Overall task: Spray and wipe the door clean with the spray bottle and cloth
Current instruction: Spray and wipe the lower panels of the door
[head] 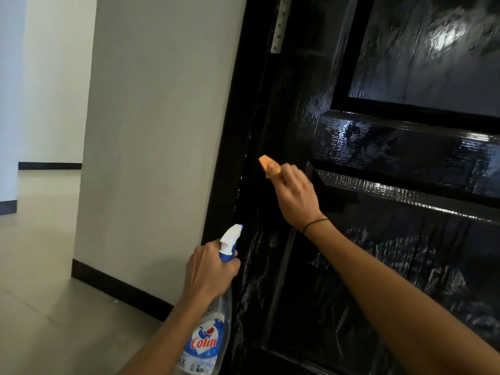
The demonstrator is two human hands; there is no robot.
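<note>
Head view, the only one. Left hand (209,274) wraps the neck of the spray bottle (208,336) just under the white trigger head; fingers curled round it, nozzle tipped up toward the door (365,147), which stands just beyond the nozzle. Likely held ready there so the next spray can follow the wipe without a change of hands. Right hand (293,196) grips the orange cloth (269,165), bunched small; only a folded corner sticks out past the knuckles, above and left of the grip. Cloth sits at the door's hinge-side stile, level with the cross rail; contact with the wood looks probable but cannot be confirmed, as the hand covers the wiping face. Judgement: wiping step, working the edge strip. Glossy streaks on the rail and lower panel, right of and below the right-hand grip, suggest wet film, though glare may account for some. Hard to read: bottle base cut off by the bottom edge; fill level unclear; trigger finger hidden behind the head; upper panel blurred; metal hinge plate (280,25) far above the cloth, partly cropped.
</note>
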